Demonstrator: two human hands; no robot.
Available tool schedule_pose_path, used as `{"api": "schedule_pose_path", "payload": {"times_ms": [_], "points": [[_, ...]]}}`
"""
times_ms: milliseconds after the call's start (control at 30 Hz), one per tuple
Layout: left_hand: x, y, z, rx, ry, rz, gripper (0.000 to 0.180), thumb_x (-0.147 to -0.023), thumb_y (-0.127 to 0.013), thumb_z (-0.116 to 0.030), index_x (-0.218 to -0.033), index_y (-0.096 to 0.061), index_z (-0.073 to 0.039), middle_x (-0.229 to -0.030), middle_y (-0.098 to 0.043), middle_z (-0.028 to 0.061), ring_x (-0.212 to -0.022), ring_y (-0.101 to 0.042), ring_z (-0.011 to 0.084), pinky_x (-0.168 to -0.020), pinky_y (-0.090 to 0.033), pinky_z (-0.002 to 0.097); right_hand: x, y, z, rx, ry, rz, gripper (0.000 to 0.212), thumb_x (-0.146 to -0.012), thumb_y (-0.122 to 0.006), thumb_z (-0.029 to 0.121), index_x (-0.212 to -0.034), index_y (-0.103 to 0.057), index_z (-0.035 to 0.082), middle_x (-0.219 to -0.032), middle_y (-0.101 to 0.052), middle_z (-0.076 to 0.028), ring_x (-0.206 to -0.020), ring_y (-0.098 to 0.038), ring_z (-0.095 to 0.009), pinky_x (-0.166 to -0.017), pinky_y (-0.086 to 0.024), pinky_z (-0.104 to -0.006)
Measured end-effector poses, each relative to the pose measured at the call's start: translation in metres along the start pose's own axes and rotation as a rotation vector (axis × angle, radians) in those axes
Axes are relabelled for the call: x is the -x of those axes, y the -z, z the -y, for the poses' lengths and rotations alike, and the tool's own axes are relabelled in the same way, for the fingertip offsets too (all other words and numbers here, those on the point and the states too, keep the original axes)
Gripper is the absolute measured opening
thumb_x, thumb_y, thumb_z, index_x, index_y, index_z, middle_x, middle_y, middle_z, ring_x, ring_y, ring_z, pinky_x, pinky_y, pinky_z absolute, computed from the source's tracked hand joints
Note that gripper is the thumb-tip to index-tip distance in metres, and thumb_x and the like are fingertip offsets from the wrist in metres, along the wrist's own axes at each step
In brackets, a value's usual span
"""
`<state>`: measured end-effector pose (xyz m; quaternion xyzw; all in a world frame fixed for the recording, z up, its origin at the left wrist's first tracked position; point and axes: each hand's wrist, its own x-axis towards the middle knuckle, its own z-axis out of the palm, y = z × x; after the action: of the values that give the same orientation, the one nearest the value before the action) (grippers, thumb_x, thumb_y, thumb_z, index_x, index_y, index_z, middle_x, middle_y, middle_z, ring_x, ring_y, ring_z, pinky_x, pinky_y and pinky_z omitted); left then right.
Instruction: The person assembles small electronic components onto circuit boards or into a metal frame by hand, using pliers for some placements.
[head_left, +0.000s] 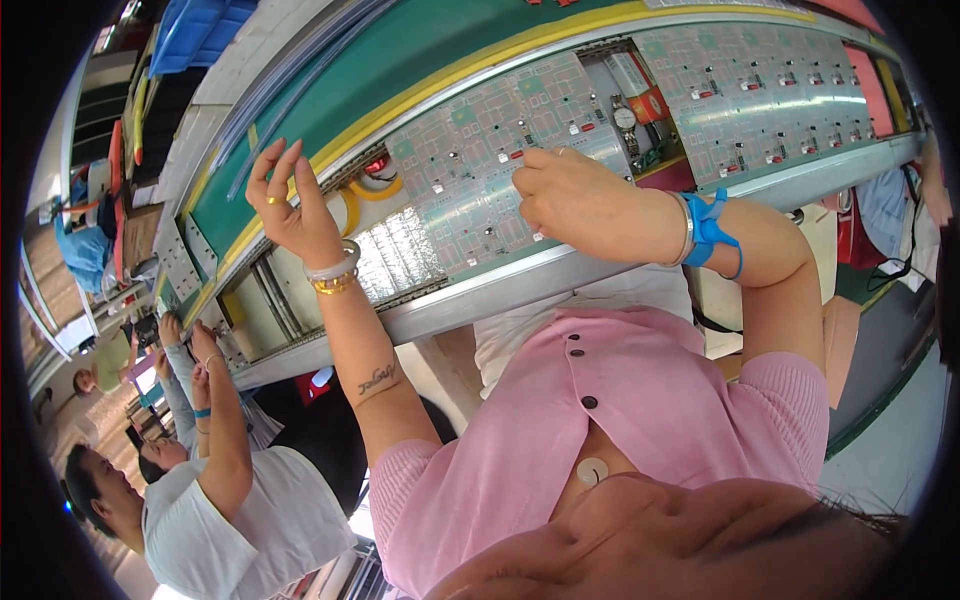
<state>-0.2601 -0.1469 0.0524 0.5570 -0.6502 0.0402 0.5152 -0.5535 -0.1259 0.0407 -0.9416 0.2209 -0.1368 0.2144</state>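
A: Where's the printed circuit board (465, 150)?
B: Upper middle of the frame, directly below the right hand (580, 200), which covers its lower right part.
A: Is that hand gripping anything?
B: Its fingers curl inward, but the fingertips are hidden, so I can't tell.
A: And the left hand (298, 218)?
B: Left of the board and apart from it, loosely half-open, nothing visible in it, near a yellow tape roll (352, 211).

"How's the left hand (300, 222)?"
"Raised, palm empty, fingers (282, 172) loosely curled, its forearm (362, 345) reaching toward the far left."
"And the right hand (590, 203)?"
"Turned left, back upward, fingers bent, tips hidden; elbow (803, 262) sharply bent."
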Motion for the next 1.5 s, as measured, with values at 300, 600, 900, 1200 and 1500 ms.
{"api": "schedule_pose_path", "payload": {"times_ms": [300,600,900,1200,1500], "points": [[0.006,-0.003,0.006,-0.073,-0.031,0.133,0.015,-0.085,-0.064,-0.005,-0.099,-0.070,-0.008,-0.111,-0.061,0.0072,-0.105,-0.055,0.0196,-0.090,-0.043,0.0322,0.003,-0.001,-0.005,0.032,-0.010,0.071,0.010,-0.067,-0.069,0.013,-0.071,-0.065,0.005,-0.084,-0.054,-0.006,-0.091,-0.048,-0.024,-0.078,-0.043,-0.0340],[0.005,-0.009,0.002,0.012,-0.031,0.157,0.016,-0.080,-0.067,-0.004,-0.093,-0.071,-0.011,-0.104,-0.062,0.0053,-0.102,-0.052,0.0221,-0.089,-0.039,0.0340,0.000,0.000,-0.001,0.064,-0.009,0.123,0.010,-0.067,-0.071,0.014,-0.071,-0.065,0.006,-0.082,-0.055,-0.005,-0.091,-0.049,-0.024,-0.078,-0.043,-0.0342],[-0.032,-0.024,0.055,-0.273,-0.167,0.286,0.022,-0.078,-0.069,-0.012,-0.100,-0.069,-0.009,-0.113,-0.059,0.0085,-0.110,-0.047,0.0297,-0.094,-0.038,0.0395,-0.008,0.039,-0.040,-0.222,-0.113,-0.115,0.015,-0.070,-0.072,0.016,-0.072,-0.062,0.005,-0.081,-0.058,-0.008,-0.086,-0.056,-0.029,-0.076,-0.044,-0.0382],[-0.053,-0.026,0.124,-0.476,-0.034,0.533,0.025,-0.080,-0.067,-0.015,-0.103,-0.065,-0.008,-0.103,-0.062,0.0101,-0.093,-0.057,0.0318,-0.082,-0.045,0.0414,-0.026,0.027,-0.063,-0.155,-0.306,-0.379,0.014,-0.074,-0.070,0.016,-0.078,-0.062,0.005,-0.086,-0.058,-0.009,-0.086,-0.057,-0.029,-0.075,-0.046,-0.0382],[-0.027,0.059,0.004,-0.400,-0.302,0.203,0.022,-0.075,-0.070,-0.010,-0.096,-0.064,-0.011,-0.094,-0.062,0.0049,-0.083,-0.060,0.0241,-0.069,-0.047,0.0360,-0.077,0.070,-0.054,0.501,-0.034,-0.576,0.050,-0.068,-0.074,0.025,-0.113,-0.055,0.010,-0.110,-0.057,-0.007,-0.110,-0.051,-0.026,-0.093,-0.041,-0.0405]]}}
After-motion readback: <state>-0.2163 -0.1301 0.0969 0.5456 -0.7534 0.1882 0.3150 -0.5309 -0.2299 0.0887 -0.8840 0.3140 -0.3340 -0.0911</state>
